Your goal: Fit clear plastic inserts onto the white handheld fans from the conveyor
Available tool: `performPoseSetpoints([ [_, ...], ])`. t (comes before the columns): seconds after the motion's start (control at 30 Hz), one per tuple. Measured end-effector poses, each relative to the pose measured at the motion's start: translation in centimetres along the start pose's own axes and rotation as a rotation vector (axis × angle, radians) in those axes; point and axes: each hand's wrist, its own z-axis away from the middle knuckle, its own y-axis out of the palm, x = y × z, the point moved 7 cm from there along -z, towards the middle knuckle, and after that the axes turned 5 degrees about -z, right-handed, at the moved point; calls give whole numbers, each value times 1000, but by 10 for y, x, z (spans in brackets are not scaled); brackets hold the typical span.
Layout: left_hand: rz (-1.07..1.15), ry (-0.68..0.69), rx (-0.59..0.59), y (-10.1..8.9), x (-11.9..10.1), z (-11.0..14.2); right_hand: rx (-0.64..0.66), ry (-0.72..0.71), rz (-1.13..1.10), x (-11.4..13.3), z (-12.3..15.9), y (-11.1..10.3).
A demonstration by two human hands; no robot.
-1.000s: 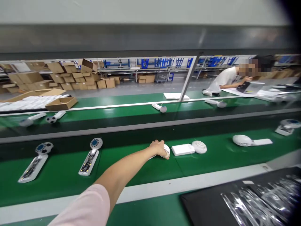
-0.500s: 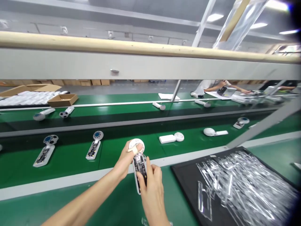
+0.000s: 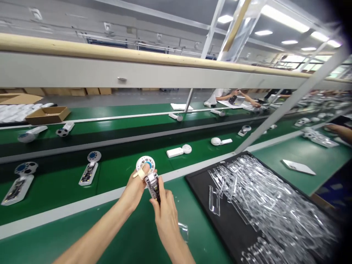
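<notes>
Together at lower center, left hand (image 3: 135, 190) and right hand (image 3: 168, 212) clasp a white device (image 3: 151, 178), circuitry (image 3: 154, 187) in place but uncovered, seemingly unfinished, as two open units (image 3: 88, 173) lie at left.

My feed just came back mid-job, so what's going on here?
A person holds a white device in both hands over the bench edge: the left hand at its round head, the right hand on its body, where circuitry shows. On the green belt behind lie similar devices, some with circuitry exposed. To the right, a black tray holds many clear plastic pieces.
</notes>
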Motion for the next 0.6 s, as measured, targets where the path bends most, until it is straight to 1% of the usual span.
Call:
performPoseSetpoints([
  [0.07,7,-100,80,3,19,4,-4,-3,49,2,4,-10],
  [0.1,-25,-149,94,2,29,7,12,2,66,3,6,-12],
  [0.17,-140,-206,74,-2,43,13,37,34,31,1,11,-14],
  [0.2,-205,-207,48,-4,47,15,14,80,-38,-3,12,-14],
  [0.23,-266,-192,26,-7,50,16,-42,156,-141,-10,13,-14],
  [0.27,-322,-164,0,-9,52,16,-125,254,-259,-21,14,-15],
  [0.33,-418,-94,-61,-16,57,13,-318,494,-469,-47,17,-13],
  [0.37,-463,-63,-81,-19,61,10,-392,598,-540,-58,19,-10],
  [0.4,-507,-37,-90,-22,67,6,-444,666,-581,-66,20,-8],
  [0.43,-549,-24,-91,-24,74,3,-480,697,-592,-70,21,-8],
  [0.5,-605,-13,-85,-29,88,-3,-515,678,-561,-69,19,-11],
  [0.57,-602,5,-106,-35,95,-4,-509,632,-499,-62,13,-13],
  [0.6,-592,20,-122,-37,94,-4,-472,618,-450,-58,9,-13],
])
